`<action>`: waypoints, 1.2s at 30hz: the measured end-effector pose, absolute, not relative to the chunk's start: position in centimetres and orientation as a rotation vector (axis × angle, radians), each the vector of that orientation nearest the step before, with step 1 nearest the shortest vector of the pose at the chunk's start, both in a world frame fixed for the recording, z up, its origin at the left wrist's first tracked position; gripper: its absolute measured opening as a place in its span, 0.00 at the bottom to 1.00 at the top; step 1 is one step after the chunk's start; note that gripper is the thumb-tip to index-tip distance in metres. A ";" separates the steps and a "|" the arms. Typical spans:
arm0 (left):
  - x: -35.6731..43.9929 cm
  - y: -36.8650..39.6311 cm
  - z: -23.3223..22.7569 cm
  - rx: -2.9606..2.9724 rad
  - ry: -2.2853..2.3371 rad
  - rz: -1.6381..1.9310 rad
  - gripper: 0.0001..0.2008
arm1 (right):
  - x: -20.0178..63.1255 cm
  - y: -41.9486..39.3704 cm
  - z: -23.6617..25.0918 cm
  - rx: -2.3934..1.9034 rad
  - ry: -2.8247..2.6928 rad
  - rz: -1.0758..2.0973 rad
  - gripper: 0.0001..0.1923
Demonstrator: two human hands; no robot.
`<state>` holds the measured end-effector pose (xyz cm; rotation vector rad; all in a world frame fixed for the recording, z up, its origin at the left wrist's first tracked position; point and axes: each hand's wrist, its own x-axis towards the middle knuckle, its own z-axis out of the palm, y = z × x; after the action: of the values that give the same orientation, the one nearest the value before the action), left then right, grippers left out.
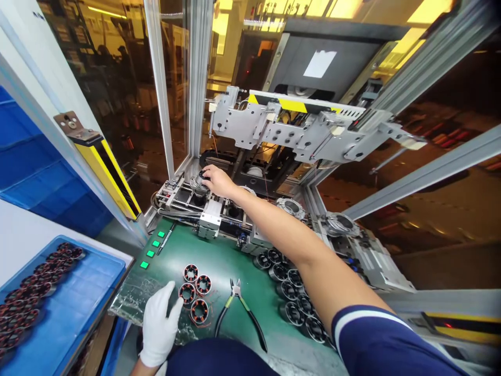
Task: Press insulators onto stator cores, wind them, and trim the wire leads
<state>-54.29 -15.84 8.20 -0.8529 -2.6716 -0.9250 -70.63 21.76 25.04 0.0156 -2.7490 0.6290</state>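
My right hand (217, 180), bare, reaches far forward to the leftmost round metal fixture (197, 184) of the machine. Its fingers are closed round a dark cylindrical part (202, 174) at the top of that fixture; the fingers partly hide it. My left hand (159, 325), in a white glove, is open with thumb and fingers apart. It hovers beside several motor stators (187, 293) with reddish windings on the green mat (164, 279). Right of these lie cutting pliers (236, 290) with black and green handles, jaws pointing away from me.
Several dark metal rings (288, 290) are grouped under my right forearm. More wound stators fill part of a blue tray (97, 261) at left. Green lit squares (150, 254) line the mat's left edge. A metal machine head (274, 125) hangs above the fixtures, framed by aluminium posts (160, 89).
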 end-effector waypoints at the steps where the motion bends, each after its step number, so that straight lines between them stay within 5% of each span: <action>1: -54.3 -15.8 8.2 -0.860 -2.685 -0.916 0.20 | -70.7 21.8 25.0 0.011 -2.763 0.600 0.10; 29: -54.7 -15.5 7.5 -0.998 -2.477 -0.736 0.20 | -71.0 20.5 27.0 -0.079 -2.921 0.304 0.11; 36: -54.4 -15.4 7.4 -0.980 -2.450 -0.747 0.20 | -68.1 20.6 24.5 0.083 -2.866 0.298 0.27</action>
<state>-54.41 -15.38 7.35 -0.9801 -2.4500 -0.7470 -68.07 20.55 24.46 0.0832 -2.8659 0.2978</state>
